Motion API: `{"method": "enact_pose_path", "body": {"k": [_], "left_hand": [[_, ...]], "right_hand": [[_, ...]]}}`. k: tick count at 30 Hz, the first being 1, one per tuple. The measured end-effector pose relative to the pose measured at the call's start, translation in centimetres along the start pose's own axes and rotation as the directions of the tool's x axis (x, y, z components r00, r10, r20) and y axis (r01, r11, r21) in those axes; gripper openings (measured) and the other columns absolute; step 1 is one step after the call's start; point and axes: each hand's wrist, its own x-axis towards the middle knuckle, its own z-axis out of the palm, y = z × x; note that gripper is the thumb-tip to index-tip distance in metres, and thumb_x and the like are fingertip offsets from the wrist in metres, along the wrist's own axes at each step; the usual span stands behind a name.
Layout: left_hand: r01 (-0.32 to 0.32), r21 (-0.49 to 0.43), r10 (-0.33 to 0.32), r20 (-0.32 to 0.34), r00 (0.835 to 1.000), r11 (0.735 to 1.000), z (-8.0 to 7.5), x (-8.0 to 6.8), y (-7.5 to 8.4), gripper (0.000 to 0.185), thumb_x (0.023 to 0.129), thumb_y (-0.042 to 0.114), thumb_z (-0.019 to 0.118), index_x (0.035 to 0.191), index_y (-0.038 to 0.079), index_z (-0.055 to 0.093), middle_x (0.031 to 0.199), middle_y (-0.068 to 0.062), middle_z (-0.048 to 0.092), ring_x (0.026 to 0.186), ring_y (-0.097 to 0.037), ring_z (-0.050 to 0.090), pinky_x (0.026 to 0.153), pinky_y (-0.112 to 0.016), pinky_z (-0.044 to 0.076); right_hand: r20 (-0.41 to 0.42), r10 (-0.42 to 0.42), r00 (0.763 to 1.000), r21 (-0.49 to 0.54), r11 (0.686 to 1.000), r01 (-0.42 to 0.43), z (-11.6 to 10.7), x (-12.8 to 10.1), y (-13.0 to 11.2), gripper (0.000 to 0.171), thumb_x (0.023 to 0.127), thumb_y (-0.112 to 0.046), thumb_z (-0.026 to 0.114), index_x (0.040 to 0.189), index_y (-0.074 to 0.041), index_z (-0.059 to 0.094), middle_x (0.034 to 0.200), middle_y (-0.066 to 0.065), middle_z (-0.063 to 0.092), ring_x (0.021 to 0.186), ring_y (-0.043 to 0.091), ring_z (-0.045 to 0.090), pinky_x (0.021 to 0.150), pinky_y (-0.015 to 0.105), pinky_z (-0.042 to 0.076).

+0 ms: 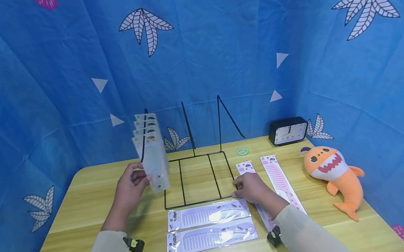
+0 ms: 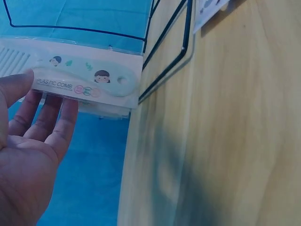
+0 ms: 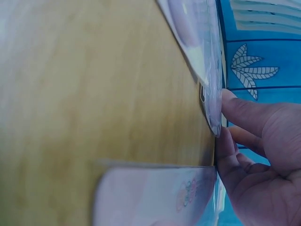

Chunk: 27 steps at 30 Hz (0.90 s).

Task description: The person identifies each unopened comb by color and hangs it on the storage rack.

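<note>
My left hand pinches the lower end of a packaged pale green comb, thumb in front and fingers behind. That comb is the front one of several in clear sleeves hanging from the left arm of a black wire rack. In the left wrist view, a printed face and lettering show on the comb's handle. My right hand grips the rack's front right corner between thumb and finger. Two packaged purple combs lie flat before the rack. A pink comb pack lies partly under my right hand.
Another pink comb pack lies further right. A teal ring is behind, with a black clock and an orange shark plush on the right. The rack's middle and right arms rise bare. Blue cloth surrounds the table.
</note>
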Motion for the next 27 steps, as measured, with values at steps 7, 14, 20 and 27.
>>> {"method": "enact_pose_path", "body": {"k": [7, 14, 20, 27], "left_hand": [[0.008, -0.005, -0.008, 0.012, 1.0, 1.0, -0.8, -0.4, -1.1, 0.04, 0.11, 0.019, 0.068, 0.144, 0.013, 0.047, 0.143, -0.021, 0.068, 0.136, -0.039, 0.067, 0.11, -0.055, 0.061], [0.005, 0.15, -0.008, 0.022, 1.0, 0.989, -0.7, -1.3, -3.3, 0.034, 0.109, 0.02, 0.07, 0.138, 0.004, 0.062, 0.137, -0.019, 0.072, 0.131, -0.039, 0.069, 0.107, -0.052, 0.062], [-0.001, 0.323, -0.028, 0.085, 0.996, 0.946, -0.3, -2.8, -4.8, 0.038, 0.106, 0.022, 0.075, 0.139, 0.004, 0.071, 0.139, -0.019, 0.073, 0.131, -0.043, 0.069, 0.109, -0.058, 0.06], [-0.064, 0.405, -0.002, 0.16, 0.987, 0.912, 0.3, -3.5, -5.5, 0.045, 0.101, 0.023, 0.08, 0.141, 0.004, 0.072, 0.148, -0.021, 0.068, 0.14, -0.046, 0.062, 0.117, -0.063, 0.052]], "right_hand": [[0.007, 0.0, 1.0, 0.008, 1.0, 0.0, 0.0, 0.0, 0.0, 0.042, 0.091, -0.019, 0.091, 0.129, -0.005, 0.08, 0.107, 0.003, 0.078, 0.096, 0.016, 0.061, 0.094, 0.042, 0.06], [0.012, 0.002, 1.0, 0.018, 1.0, -0.002, 0.0, -0.1, 0.1, 0.044, 0.091, -0.018, 0.091, 0.13, -0.004, 0.079, 0.119, 0.008, 0.08, 0.103, 0.017, 0.066, 0.102, 0.047, 0.062], [0.016, -0.001, 1.0, 0.012, 1.0, 0.0, 0.0, 0.0, 0.0, 0.042, 0.091, -0.018, 0.091, 0.129, -0.005, 0.08, 0.105, 0.003, 0.076, 0.094, 0.017, 0.059, 0.09, 0.04, 0.058], [0.023, -0.004, 1.0, 0.012, 1.0, 0.003, -0.1, -0.1, -0.1, 0.038, 0.092, -0.017, 0.09, 0.128, -0.006, 0.081, 0.094, 0.002, 0.069, 0.091, 0.019, 0.056, 0.08, 0.037, 0.049]]}}
